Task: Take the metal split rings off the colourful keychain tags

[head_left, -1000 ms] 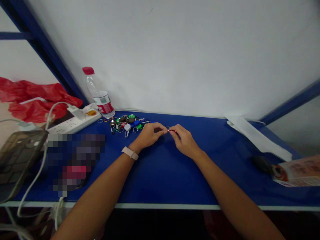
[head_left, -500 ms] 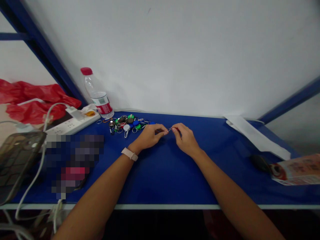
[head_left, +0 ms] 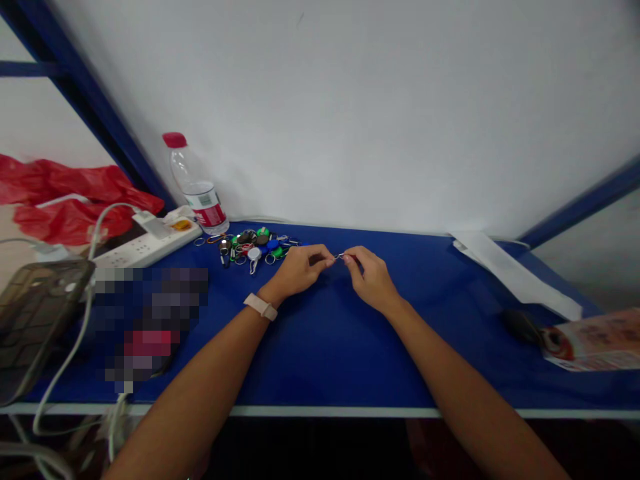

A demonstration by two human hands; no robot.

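My left hand (head_left: 300,270), with a pale watch strap (head_left: 261,307) on its wrist, and my right hand (head_left: 373,280) meet over the blue table top (head_left: 320,353). Between their fingertips is a small metal key ring (head_left: 341,256), with a bit of red (head_left: 351,257) at the right-hand fingers. Both hands pinch toward it, and the fingers partly hide it. To the left of my left hand lies a heap of colored key tags and metal rings (head_left: 253,247).
A water bottle (head_left: 197,190) and a white power strip (head_left: 147,243) stand at the back left, near a red plastic bag (head_left: 65,200). A dark case (head_left: 37,320), a pixelated object (head_left: 150,320) and white cables lie left. White paper (head_left: 515,273) and a printed box (head_left: 595,340) lie right.
Both hands stay almost in place, still holding the small ring between them. The whole view has shifted slightly with my head.
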